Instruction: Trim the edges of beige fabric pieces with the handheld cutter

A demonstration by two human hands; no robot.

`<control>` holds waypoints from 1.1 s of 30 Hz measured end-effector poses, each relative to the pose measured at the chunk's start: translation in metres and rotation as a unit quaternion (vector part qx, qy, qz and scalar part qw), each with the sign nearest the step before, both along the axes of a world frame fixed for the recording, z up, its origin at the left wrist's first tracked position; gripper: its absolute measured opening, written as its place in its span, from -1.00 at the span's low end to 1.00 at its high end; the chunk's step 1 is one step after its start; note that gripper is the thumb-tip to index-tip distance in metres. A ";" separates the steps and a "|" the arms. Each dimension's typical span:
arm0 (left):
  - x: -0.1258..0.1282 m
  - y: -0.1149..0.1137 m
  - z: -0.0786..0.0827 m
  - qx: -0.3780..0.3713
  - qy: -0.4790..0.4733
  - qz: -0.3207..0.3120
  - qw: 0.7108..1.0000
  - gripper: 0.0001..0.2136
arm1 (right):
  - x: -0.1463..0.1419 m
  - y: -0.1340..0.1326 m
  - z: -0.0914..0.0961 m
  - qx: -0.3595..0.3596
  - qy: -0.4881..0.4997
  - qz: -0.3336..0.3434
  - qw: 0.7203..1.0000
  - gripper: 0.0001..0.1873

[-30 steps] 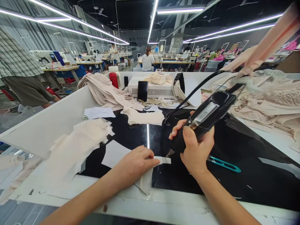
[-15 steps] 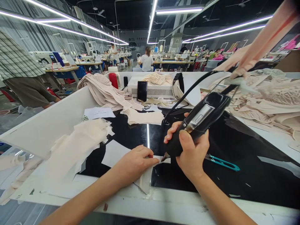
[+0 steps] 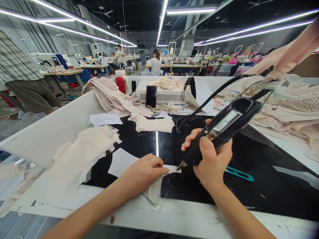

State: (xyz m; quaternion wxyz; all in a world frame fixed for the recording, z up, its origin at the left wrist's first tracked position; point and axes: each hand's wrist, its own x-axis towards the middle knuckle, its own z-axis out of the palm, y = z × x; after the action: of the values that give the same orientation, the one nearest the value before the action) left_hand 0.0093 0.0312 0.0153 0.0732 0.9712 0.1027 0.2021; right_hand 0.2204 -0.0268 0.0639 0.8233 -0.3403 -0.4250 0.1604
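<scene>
My right hand (image 3: 211, 159) is wrapped round a black hand-held power tool (image 3: 224, 122) with a silver switch plate. Its narrow metal tip meets, or hovers just over, the right end of a pale fabric strip (image 3: 171, 169). My left hand (image 3: 143, 172) lies over the strip's left part, thumb and fingers pressed together on the cloth. White sheet material (image 3: 122, 162) shows beside that hand. A blurred pinkish band (image 3: 286, 63) runs from the tool's rear to the upper right. Behind my right wrist lie teal thread snips (image 3: 240, 174), partly hidden.
Cream fabric piles lie at left (image 3: 82, 156) and back left (image 3: 112, 96), with more pieces (image 3: 291, 109) at right. A fabric stack (image 3: 153, 123) rests mid-table. At the back stand a phone (image 3: 151, 96) and a white vented box (image 3: 169, 93). A low white wall (image 3: 50, 132) edges the left.
My right hand and the power tool have shifted right, the tip sliding toward the strip's right end. The pinkish band swings right too. My left hand stays in place.
</scene>
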 end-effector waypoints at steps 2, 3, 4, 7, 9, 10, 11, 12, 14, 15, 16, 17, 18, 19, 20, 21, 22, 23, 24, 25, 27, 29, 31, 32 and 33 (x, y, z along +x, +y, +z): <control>0.000 0.001 0.000 -0.003 0.002 0.002 1.000 -0.68 | 0.001 -0.001 -0.001 -0.004 -0.004 0.000 1.000 -0.58; 0.000 0.001 0.000 -0.004 0.003 0.002 1.000 -0.68 | 0.001 -0.001 -0.002 -0.006 -0.006 0.000 1.000 -0.58; 0.000 0.002 0.000 -0.003 0.004 0.002 1.000 -0.68 | 0.001 -0.001 -0.003 -0.007 -0.009 -0.001 1.000 -0.58; 0.000 0.002 0.000 0.012 0.008 -0.002 1.000 -0.69 | 0.000 0.000 -0.005 -0.010 -0.017 -0.002 1.000 -0.58; -0.001 0.000 0.002 0.034 0.005 0.001 0.999 -0.69 | -0.001 0.000 -0.004 -0.017 -0.021 -0.007 1.000 -0.59; -0.001 -0.002 0.002 0.044 0.003 0.005 0.999 -0.69 | -0.001 0.000 -0.004 -0.020 -0.022 -0.009 1.000 -0.59; -0.003 -0.004 0.003 0.050 0.001 0.012 0.999 -0.68 | -0.001 0.000 -0.004 -0.021 -0.021 -0.011 0.999 -0.60; -0.004 -0.008 0.004 0.050 0.000 0.023 0.998 -0.66 | -0.001 0.000 -0.003 -0.021 -0.021 -0.011 0.999 -0.61; -0.008 -0.015 0.004 0.030 0.005 0.052 0.998 -0.60 | -0.001 -0.002 -0.003 -0.018 -0.024 -0.009 0.999 -0.61; -0.010 -0.019 0.003 0.014 0.012 0.066 0.998 -0.58 | -0.001 -0.003 -0.003 -0.017 -0.026 -0.010 0.999 -0.60; -0.011 -0.022 0.003 -0.004 0.020 0.080 0.997 -0.56 | -0.001 -0.004 -0.003 -0.017 -0.028 -0.012 0.999 -0.60; -0.013 -0.024 0.002 -0.023 0.030 0.092 0.995 -0.56 | -0.002 -0.005 -0.004 -0.017 -0.030 -0.016 0.999 -0.59; -0.013 -0.026 0.002 -0.040 0.040 0.103 0.993 -0.57 | -0.002 -0.006 -0.004 -0.018 -0.030 -0.021 0.999 -0.58; -0.014 -0.026 0.002 -0.056 0.049 0.111 0.991 -0.58 | -0.003 -0.008 -0.004 -0.019 -0.030 -0.024 0.999 -0.57; -0.014 -0.026 0.002 -0.070 0.055 0.118 0.989 -0.59 | -0.004 -0.009 -0.005 -0.020 -0.029 -0.025 0.999 -0.57; -0.013 -0.025 0.003 -0.082 0.058 0.122 0.987 -0.60 | -0.005 -0.011 -0.005 -0.021 -0.028 -0.025 0.999 -0.56; -0.012 -0.023 0.004 -0.090 0.059 0.122 0.987 -0.61 | -0.006 -0.013 -0.006 -0.022 -0.027 -0.022 0.999 -0.56; -0.011 -0.021 0.006 -0.093 0.058 0.119 0.987 -0.61 | -0.007 -0.014 -0.006 -0.021 -0.025 -0.019 0.999 -0.57; -0.009 -0.019 0.007 -0.094 0.056 0.115 0.987 -0.61 | -0.008 -0.016 -0.007 -0.022 -0.023 -0.017 0.999 -0.58; -0.008 -0.016 0.009 -0.092 0.054 0.111 0.988 -0.61 | -0.009 -0.018 -0.007 -0.022 -0.021 -0.016 0.999 -0.59; -0.005 -0.012 0.010 -0.086 0.048 0.103 0.990 -0.61 | -0.012 -0.021 -0.008 -0.024 -0.022 -0.018 0.999 -0.62; -0.003 -0.010 0.010 -0.083 0.047 0.098 0.991 -0.63 | -0.014 -0.023 -0.008 -0.026 -0.024 -0.022 0.999 -0.63; -0.003 -0.009 0.010 -0.084 0.050 0.094 0.991 -0.65 | -0.016 -0.026 -0.009 -0.029 -0.022 -0.024 0.999 -0.62; -0.003 -0.009 0.011 -0.085 0.052 0.094 0.991 -0.65 | -0.017 -0.026 -0.009 -0.031 -0.019 -0.024 0.999 -0.62; -0.003 -0.010 0.012 -0.086 0.056 0.096 0.990 -0.65 | -0.018 -0.027 -0.009 -0.033 -0.016 -0.023 0.999 -0.61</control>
State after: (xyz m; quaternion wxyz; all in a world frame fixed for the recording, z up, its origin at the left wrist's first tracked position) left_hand 0.0062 0.0215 0.0269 0.1313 0.9566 0.2165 0.1442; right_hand 0.2025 -0.0541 0.0551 0.8081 -0.3793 -0.4250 0.1500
